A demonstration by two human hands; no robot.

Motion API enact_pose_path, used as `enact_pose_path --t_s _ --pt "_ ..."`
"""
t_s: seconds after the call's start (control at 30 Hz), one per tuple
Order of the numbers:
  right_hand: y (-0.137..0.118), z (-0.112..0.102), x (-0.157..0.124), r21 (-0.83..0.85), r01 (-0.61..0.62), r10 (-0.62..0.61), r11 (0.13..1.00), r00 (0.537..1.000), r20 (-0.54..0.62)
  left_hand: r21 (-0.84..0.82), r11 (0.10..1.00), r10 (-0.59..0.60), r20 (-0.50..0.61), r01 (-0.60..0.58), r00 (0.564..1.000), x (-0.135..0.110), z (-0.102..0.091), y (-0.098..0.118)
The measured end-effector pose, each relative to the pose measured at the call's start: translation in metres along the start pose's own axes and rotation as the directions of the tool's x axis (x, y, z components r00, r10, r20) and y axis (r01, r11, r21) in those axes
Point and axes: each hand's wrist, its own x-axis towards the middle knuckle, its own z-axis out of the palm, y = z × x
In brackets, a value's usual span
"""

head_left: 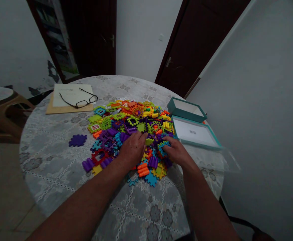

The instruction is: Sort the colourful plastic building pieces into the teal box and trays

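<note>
A heap of colourful interlocking plastic building pieces (126, 124) lies on a round table with a grey lace-patterned cloth (51, 160). My left hand (132, 147) rests palm down on the near side of the heap, fingers curled over purple and green pieces. My right hand (175, 151) sits just to its right, fingers pinched on a blue square frame piece (163, 146). A single flat purple piece (77, 140) lies apart to the left of the heap.
A teal box (186, 109) and its lid (196, 134) stand at the table's right edge. Black glasses (82, 99) lie on papers (69, 100) at the back left. A wooden stool (3, 110) stands left; dark doors (199, 40) behind.
</note>
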Motion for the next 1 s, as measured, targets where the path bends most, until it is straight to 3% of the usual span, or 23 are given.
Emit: enact_pose_path --t_s 0.13,0.4,0.57,0.7,0.83,0.93,1.0 --pt "-0.002 -0.005 -0.01 0.051 -0.062 0.062 0.997 0.998 0.012 0.008 1.0 0.027 0.045 -0.028 0.999 0.001 -0.005 0.001" --pt "-0.001 -0.011 -0.018 0.091 -0.118 0.121 0.989 0.992 -0.027 -0.148 0.989 -0.016 -0.031 0.012 0.999 0.001 0.001 -0.002" --pt "-0.007 -0.013 -0.019 0.256 -0.288 0.281 0.923 0.957 0.063 -0.196 0.981 0.004 -0.015 -0.007 1.0 -0.001 0.007 -0.005" --pt "-0.015 -0.03 -0.012 0.28 -0.241 0.202 0.929 0.966 0.162 -0.186 0.981 0.032 -0.09 -0.048 0.995 -0.001 0.007 -0.009" --pt "-0.012 -0.065 0.027 0.206 -0.209 0.174 0.956 0.969 0.177 -0.184 0.979 0.055 -0.158 -0.084 0.986 -0.001 0.004 -0.011" --pt "-0.002 -0.099 0.083 0.27 -0.2 0.225 0.942 0.972 -0.066 -0.164 0.981 0.073 -0.174 -0.102 0.982 -0.003 0.002 -0.009" --pt "0.008 -0.121 0.125 0.318 -0.197 0.283 0.928 0.924 -0.255 -0.16 0.981 0.085 -0.165 -0.111 0.983 -0.004 0.001 -0.008"
